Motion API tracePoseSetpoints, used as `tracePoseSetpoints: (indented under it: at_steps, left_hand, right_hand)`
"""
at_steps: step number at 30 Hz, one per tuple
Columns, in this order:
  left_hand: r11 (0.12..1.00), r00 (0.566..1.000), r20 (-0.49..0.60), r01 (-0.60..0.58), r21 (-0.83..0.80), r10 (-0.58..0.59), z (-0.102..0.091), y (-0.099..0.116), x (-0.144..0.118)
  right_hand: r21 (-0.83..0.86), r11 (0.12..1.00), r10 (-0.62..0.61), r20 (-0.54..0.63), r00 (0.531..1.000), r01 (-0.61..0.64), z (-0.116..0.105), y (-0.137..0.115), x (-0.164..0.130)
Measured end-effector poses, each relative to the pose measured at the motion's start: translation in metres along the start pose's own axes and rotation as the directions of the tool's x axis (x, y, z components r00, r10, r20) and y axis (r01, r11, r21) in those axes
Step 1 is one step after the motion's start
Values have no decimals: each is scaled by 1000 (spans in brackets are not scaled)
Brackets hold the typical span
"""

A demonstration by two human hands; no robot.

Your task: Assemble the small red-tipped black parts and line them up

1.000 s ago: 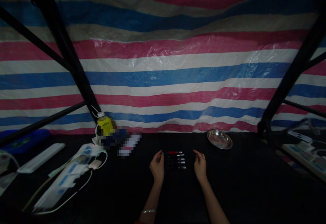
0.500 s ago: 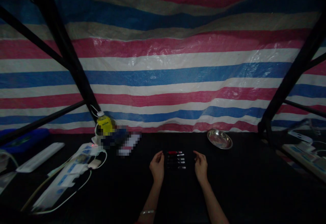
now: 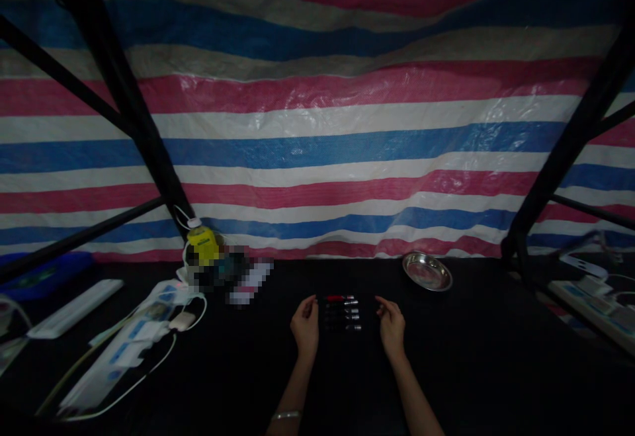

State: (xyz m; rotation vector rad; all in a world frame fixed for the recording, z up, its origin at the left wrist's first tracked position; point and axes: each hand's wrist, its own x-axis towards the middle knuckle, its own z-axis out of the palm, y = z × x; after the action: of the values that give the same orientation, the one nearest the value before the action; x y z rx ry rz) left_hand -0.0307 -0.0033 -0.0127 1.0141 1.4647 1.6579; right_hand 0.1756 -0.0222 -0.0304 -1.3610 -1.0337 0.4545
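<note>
A short row of slim, dark tube-like pieces with silvery ends lies on the black table between my hands. The farthest one, a red piece, lies in line with the rest; what kind they are is too dark and small to tell. My left hand rests just left of the row, fingers loosely bent and nothing seen in them. On the other side, my right hand has its index finger stretched toward the row, also holding nothing visible. Both hands stay apart from the pieces.
A shallow metal dish stands at the back right. Left of me are a power strip with cables, a white bar, a yellow bottle and a blurred-out patch. Black frame posts flank a striped sheet.
The view has shifted very slightly. My hands and the row of pieces stay in practically the same places.
</note>
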Motion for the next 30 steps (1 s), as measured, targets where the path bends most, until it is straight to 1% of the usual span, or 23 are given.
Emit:
tracePoseSetpoints:
  at_steps: [8, 12, 15, 18, 20, 22, 24, 25, 26, 27, 29, 30]
  left_hand:
    - [1000, 1000, 5, -12, 25, 12, -1, -2, 2]
    - [999, 1000, 6, -21, 35, 21, 0, -2, 1]
    - [995, 998, -8, -69, 65, 70, 0, 2, -1]
    - [984, 991, -2, -131, 118, 132, -1, 12, -7]
    - [982, 989, 48, -146, 121, 142, -1, 26, -15]
    - [994, 991, 117, -80, 76, 71, -1, 46, -30]
    - [1000, 976, 218, -18, 14, 15, 0, 70, -52]
    - [1000, 967, 256, 0, -5, 1, -1, 84, -64]
    - [1000, 957, 290, 12, -25, -4, -2, 98, -78]
    - [999, 947, 320, 23, -44, -8, -4, 111, -91]
    - [995, 938, 347, 28, -95, 7, -11, 137, -114]
    - [993, 932, 361, 13, -116, 30, -16, 148, -123]
  right_hand:
    - [-41, 999, 8, -56, 998, -11, 0, -12, -3]
    - [-13, 999, 35, -69, 997, -36, 0, -15, -3]
    - [55, 994, 102, -82, 991, -98, -1, -18, -6]
    - [137, 972, 205, -104, 973, -190, -2, -25, -17]
    - [204, 948, 271, -103, 957, -246, -3, -35, -32]
    - [256, 916, 338, -77, 938, -309, -4, -50, -50]
    - [326, 876, 402, -84, 912, -356, -4, -70, -69]
    - [349, 860, 417, -57, 907, -373, -5, -82, -78]
    - [361, 848, 422, -22, 906, -387, -6, -94, -86]
    - [370, 842, 408, 39, 912, -393, -7, -107, -93]
    - [398, 839, 345, 142, 928, -372, -10, -133, -104]
    - [414, 839, 311, 169, 935, -354, -12, -146, -108]
